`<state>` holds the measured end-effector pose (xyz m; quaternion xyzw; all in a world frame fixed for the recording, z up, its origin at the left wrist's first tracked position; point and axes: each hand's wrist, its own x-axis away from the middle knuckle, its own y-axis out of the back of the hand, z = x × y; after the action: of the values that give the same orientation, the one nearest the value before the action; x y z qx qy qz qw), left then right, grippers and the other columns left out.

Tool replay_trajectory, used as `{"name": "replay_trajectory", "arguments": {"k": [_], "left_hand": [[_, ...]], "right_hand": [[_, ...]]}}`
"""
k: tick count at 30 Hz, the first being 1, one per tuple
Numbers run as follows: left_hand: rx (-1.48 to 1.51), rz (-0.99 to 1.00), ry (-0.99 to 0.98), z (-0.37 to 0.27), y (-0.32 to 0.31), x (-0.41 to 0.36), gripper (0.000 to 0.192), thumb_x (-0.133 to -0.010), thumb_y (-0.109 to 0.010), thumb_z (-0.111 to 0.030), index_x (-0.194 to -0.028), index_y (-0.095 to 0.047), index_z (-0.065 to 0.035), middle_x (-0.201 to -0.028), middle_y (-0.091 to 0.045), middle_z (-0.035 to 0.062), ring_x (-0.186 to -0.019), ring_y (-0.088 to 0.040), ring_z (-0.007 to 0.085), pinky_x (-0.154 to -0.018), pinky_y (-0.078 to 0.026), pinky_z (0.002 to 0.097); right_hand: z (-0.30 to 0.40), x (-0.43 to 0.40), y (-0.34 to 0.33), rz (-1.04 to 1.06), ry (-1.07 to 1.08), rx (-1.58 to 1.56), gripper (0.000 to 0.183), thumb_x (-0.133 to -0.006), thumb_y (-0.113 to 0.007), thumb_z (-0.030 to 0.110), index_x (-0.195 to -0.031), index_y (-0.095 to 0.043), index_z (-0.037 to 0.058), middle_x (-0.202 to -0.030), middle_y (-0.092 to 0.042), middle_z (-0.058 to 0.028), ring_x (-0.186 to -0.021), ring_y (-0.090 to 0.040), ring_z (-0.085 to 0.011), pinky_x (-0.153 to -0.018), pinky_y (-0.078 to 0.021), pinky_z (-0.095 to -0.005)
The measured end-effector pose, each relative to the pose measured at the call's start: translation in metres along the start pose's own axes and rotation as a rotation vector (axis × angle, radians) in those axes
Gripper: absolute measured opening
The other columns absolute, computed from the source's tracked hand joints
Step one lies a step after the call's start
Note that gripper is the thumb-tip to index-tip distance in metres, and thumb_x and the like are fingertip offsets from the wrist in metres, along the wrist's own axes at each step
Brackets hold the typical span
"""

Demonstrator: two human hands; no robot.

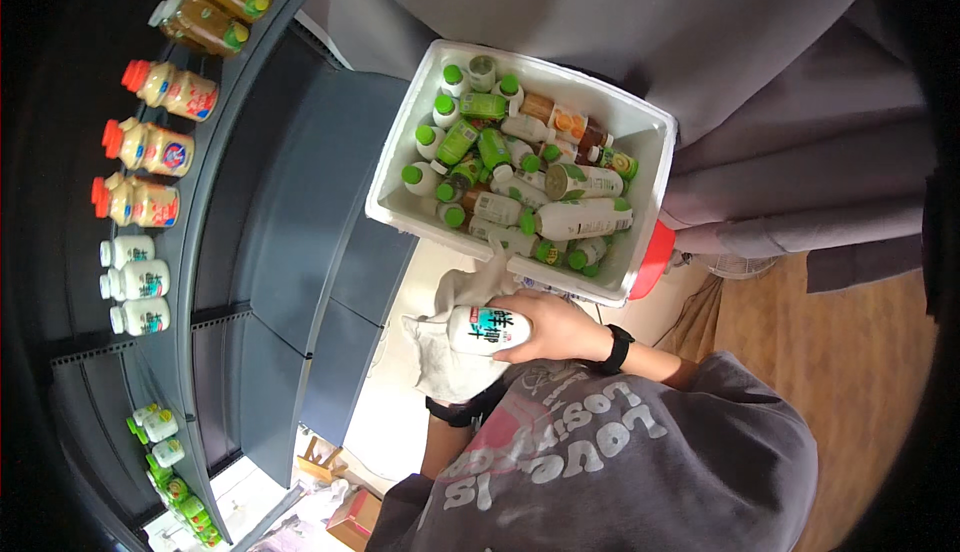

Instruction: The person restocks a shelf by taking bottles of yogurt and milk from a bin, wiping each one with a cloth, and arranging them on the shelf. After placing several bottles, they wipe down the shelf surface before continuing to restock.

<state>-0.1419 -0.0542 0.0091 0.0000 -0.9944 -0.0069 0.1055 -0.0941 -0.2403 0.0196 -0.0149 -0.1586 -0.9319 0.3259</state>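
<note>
My right hand [551, 327] grips a white plastic bottle [487, 329] with dark lettering on its label, held sideways in front of my chest. A crumpled white cloth [450, 364] lies against the bottle's far end and underside. My left hand is hidden beneath this cloth and supports it; only the wrist with a black band [448, 411] shows. Just beyond both hands is a white foam box [517, 258]. It holds many jumbled drink bottles: white ones with green caps [581, 219], green-labelled ones [457, 143] and an orange-labelled juice bottle [568, 122].
Left, a dark metal shelf unit [300, 169] carries amber drink bottles [206, 23], red-capped bottles [154, 148], white bottles [142, 279] and small green-capped bottles [180, 496]. Grey curtain [750, 49] hangs behind the box. A red object [654, 261] touches its side; a fan [739, 265] stands on the floor.
</note>
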Motion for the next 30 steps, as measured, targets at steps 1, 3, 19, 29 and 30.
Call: {"name": "replay_trajectory", "arguments": {"k": [1,3,19,29,30], "left_hand": [[-0.023,-0.007,-0.014,-0.003,0.003,0.0,0.036,-0.073,-0.068,-0.027,-0.1,-0.061,-0.0034,-0.09,-0.065,0.0119,-0.081,-0.064,0.0221,-0.073,-0.051,0.0358],[-0.073,-0.019,-0.039,-0.008,0.008,0.011,0.034,-0.073,-0.069,-0.026,-0.098,-0.062,-0.0036,-0.089,-0.065,0.0117,-0.08,-0.064,0.0219,-0.073,-0.051,0.0356],[0.666,-0.63,-0.249,-0.015,0.049,0.076,0.043,-0.079,-0.063,-0.032,-0.104,-0.057,0.0017,-0.096,-0.062,0.0092,-0.085,-0.061,0.0208,-0.081,-0.048,0.0346],[0.831,-0.56,-0.221,0.003,0.103,0.101,0.035,-0.096,-0.039,-0.028,-0.112,-0.052,-0.0005,-0.101,-0.057,0.0058,-0.091,-0.056,0.014,-0.079,-0.045,0.0278],[0.765,-0.659,-0.222,0.002,0.105,0.105,0.033,-0.096,-0.039,-0.025,-0.109,-0.054,0.0008,-0.095,-0.059,0.0049,-0.084,-0.057,0.0142,-0.073,-0.045,0.0272]], "right_hand": [[0.004,0.001,-0.005,-0.08,0.084,0.01,0.054,-0.061,-0.076,0.032,-0.104,-0.058,0.0044,-0.087,-0.06,-0.0175,-0.083,-0.058,-0.0342,-0.075,-0.0464,-0.0391],[0.016,-0.004,-0.003,0.081,-0.022,-0.197,0.06,-0.065,-0.078,0.031,-0.112,-0.055,0.0032,-0.101,-0.059,-0.0113,-0.095,-0.056,-0.0233,-0.085,-0.0427,-0.0323],[0.067,-0.034,-0.077,0.218,0.28,0.111,0.051,-0.067,-0.078,0.034,-0.094,-0.049,0.0016,-0.076,-0.059,-0.0148,-0.068,-0.059,-0.0244,-0.059,-0.0459,-0.0339],[0.122,-0.047,-0.129,-0.061,0.598,0.3,0.014,-0.087,-0.051,0.017,-0.088,-0.053,0.0025,-0.085,-0.053,-0.0167,-0.068,-0.056,-0.0335,-0.056,-0.0435,-0.0417],[0.121,-0.055,-0.134,-0.043,0.591,0.317,0.016,-0.088,-0.048,0.019,-0.087,-0.05,0.0029,-0.079,-0.056,-0.0196,-0.066,-0.055,-0.0379,-0.054,-0.0417,-0.0452]]}}
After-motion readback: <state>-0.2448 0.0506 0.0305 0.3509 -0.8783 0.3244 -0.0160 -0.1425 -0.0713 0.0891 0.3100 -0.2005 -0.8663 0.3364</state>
